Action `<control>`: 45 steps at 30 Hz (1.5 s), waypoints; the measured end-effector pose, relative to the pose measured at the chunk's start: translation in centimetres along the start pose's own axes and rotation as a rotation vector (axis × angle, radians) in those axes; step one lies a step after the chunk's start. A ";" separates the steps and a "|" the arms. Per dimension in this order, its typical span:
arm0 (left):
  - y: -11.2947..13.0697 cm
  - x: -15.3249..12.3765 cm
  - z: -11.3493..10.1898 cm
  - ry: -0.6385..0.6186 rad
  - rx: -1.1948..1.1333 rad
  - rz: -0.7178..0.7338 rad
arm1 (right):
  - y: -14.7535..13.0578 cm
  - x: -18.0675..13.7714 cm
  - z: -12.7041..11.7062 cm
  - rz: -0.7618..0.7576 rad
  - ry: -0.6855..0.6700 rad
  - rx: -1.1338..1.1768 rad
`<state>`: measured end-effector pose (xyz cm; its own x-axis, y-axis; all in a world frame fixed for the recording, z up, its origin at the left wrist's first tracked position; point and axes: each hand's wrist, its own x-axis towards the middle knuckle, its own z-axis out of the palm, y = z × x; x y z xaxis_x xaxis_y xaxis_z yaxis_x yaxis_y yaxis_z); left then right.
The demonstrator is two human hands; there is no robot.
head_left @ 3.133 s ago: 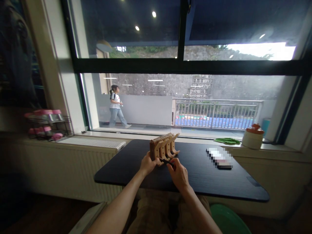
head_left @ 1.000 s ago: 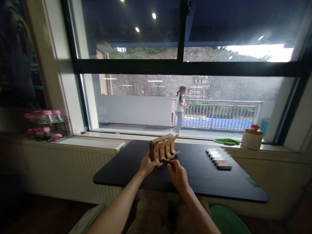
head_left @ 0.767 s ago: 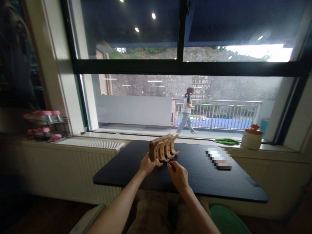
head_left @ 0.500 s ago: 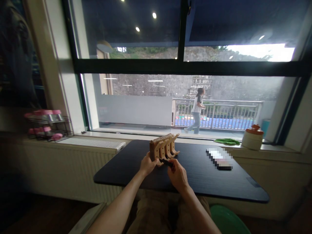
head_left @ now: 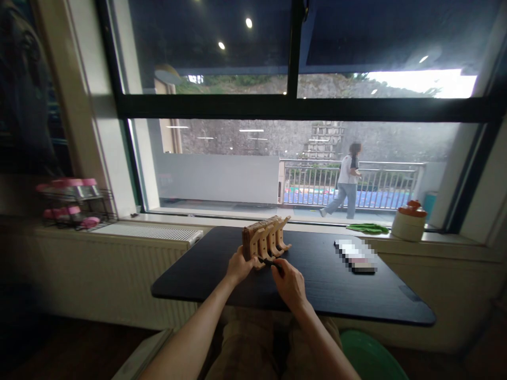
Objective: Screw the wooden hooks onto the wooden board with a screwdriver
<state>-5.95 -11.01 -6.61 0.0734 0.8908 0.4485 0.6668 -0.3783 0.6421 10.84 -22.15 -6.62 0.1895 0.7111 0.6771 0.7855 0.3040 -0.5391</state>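
A wooden rack with several curved hooks (head_left: 269, 237) stands on edge on the dark table (head_left: 190, 269), its hooks facing right. My left hand (head_left: 240, 268) is closed round its near lower end. In my right hand (head_left: 290, 282) is a slim black tool (head_left: 272, 263), pinched between the fingers. The tool's tip points left at the nearest hook and looks close to it or touching; its exact kind cannot be made out.
A phone (head_left: 356, 257), partly pixelated, lies on the table's right side. On the sill are a green cloth (head_left: 368, 228) and a white jar with an orange lid (head_left: 410, 221). Left are a radiator (head_left: 119, 264) and a wire rack (head_left: 79, 203) with pink-lidded jars. Outside, a person (head_left: 348, 179) walks.
The person outside has walked to the right. Both hands, the hook rack and the black tool stay almost in place, with a very slight shift of the tool.
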 end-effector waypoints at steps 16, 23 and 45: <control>-0.7 0.7 0.7 -0.022 0.034 -0.004 | 0.0 0.1 0.1 0.027 -0.025 -0.028; -0.4 0.5 0.6 -0.034 0.033 -0.019 | 0.1 0.0 -0.1 0.027 -0.058 -0.033; 0.0 0.0 0.4 -0.026 0.019 -0.021 | 0.0 0.0 -0.4 0.052 -0.081 -0.042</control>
<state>-5.64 -10.90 -6.89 0.0781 0.9049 0.4184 0.6824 -0.3545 0.6393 11.07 -22.34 -6.42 0.1839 0.7746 0.6052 0.8001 0.2397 -0.5498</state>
